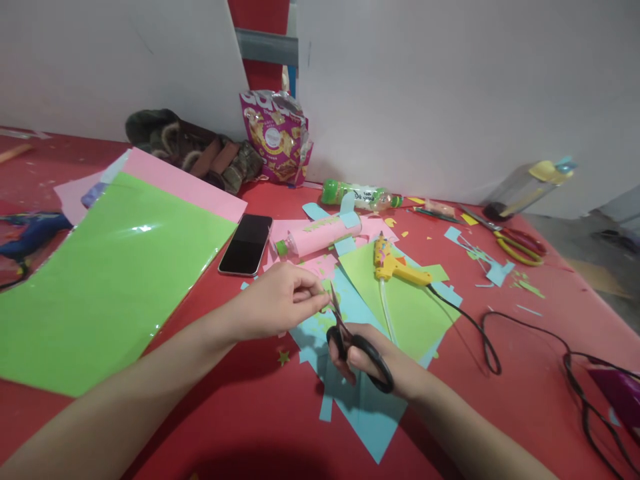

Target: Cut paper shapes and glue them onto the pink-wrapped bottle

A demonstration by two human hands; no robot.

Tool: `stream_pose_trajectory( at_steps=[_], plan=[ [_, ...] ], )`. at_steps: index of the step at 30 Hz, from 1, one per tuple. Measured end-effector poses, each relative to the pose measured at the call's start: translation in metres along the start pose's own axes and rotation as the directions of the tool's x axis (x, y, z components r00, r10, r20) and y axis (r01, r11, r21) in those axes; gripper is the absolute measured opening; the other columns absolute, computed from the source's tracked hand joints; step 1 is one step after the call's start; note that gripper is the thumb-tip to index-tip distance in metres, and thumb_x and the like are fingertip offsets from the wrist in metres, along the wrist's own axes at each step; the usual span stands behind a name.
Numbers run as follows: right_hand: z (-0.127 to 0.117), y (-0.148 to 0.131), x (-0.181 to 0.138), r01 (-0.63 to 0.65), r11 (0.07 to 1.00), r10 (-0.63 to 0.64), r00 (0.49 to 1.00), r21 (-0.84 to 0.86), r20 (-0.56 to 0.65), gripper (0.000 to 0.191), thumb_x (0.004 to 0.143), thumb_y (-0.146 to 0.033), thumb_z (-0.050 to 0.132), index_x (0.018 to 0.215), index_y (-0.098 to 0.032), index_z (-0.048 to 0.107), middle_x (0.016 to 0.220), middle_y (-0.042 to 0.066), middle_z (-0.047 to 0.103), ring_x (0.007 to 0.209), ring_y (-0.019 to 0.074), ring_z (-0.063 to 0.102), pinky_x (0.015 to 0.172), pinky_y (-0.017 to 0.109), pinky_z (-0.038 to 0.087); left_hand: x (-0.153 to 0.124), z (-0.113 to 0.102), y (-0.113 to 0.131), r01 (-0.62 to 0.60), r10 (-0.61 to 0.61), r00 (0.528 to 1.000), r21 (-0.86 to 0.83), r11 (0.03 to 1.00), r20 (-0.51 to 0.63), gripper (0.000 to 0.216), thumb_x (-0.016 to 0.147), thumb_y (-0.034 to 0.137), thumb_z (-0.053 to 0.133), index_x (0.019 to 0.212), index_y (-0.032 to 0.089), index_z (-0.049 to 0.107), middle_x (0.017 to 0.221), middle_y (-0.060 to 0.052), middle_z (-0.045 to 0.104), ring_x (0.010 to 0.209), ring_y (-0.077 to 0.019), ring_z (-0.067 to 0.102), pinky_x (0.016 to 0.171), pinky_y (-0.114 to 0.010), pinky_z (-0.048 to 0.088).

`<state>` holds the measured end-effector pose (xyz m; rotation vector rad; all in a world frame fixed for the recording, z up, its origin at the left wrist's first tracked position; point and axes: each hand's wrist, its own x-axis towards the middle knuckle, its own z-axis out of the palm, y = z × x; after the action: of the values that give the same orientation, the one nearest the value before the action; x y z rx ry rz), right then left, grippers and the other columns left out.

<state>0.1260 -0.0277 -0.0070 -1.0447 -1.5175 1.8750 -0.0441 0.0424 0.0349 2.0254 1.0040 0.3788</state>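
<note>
My right hand [370,360] grips a pair of black-handled scissors [344,333], fingers through the loops and the blades pointing up and away. My left hand [280,300] is pinched close to the blade tips, on a small green paper piece [327,293] mostly hidden by the fingers. Below both hands lies a light blue paper sheet [367,420] strewn with green scraps. A small green paper star [283,358] rests on the red table under my left hand. Just beyond the hands lies a bottle wrapped in pink paper [320,235] with blue paper fins.
A yellow glue gun [395,263] lies on green paper, its black cord [493,347] looping right. Left are a phone [247,245] and green sheets [115,267]. Behind stand a snack bag [277,137] and a lying green bottle [363,195]. Red-and-yellow-handled scissors [520,245] lie right.
</note>
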Motion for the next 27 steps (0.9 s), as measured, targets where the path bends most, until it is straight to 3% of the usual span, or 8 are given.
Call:
stream_pose_trajectory(
  at_steps=[10, 18, 27],
  plan=[
    [0.0017, -0.0023, -0.0002, 0.026, 0.999, -0.026, 0.999, -0.035, -0.019, 0.052, 0.067, -0.066, 0.041, 0.064, -0.014, 0.046, 0.049, -0.004, 0.039, 0.045, 0.0078, 0.036, 0.045, 0.022, 0.027, 0.0012, -0.0006, 0.0, 0.025, -0.024, 1.0, -0.05, 0.998, 0.017, 0.032, 0.071, 0.028, 0.046, 0.046, 0.016, 0.031, 0.046, 0.005, 0.021, 0.042, -0.0054, 0.022, 0.038, -0.019, 0.019],
    [0.0038, 0.0045, 0.0011, 0.017, 0.999, -0.016, 1.0, 0.039, -0.021, 0.051, 0.066, -0.065, 0.045, 0.064, -0.014, 0.044, 0.045, -0.006, 0.037, 0.038, 0.0052, 0.034, 0.039, 0.019, 0.024, 0.0027, -0.0033, 0.0015, 0.094, -0.091, 0.993, -0.036, 0.995, 0.081, 0.032, 0.072, 0.026, 0.046, 0.047, 0.016, 0.028, 0.047, 0.006, 0.021, 0.043, -0.0045, 0.022, 0.04, -0.018, 0.019],
    [0.0024, 0.0004, 0.0, 0.026, 1.0, -0.026, 1.0, 0.005, -0.014, 0.052, 0.066, -0.066, 0.044, 0.067, -0.013, 0.045, 0.053, -0.003, 0.04, 0.043, 0.0064, 0.036, 0.042, 0.021, 0.027, 0.0021, -0.0011, 0.0012, 0.141, -0.128, 0.985, -0.115, 0.983, 0.115, 0.031, 0.073, 0.031, 0.046, 0.049, 0.016, 0.033, 0.046, 0.006, 0.026, 0.041, -0.0049, 0.027, 0.039, -0.018, 0.019]
  ],
)
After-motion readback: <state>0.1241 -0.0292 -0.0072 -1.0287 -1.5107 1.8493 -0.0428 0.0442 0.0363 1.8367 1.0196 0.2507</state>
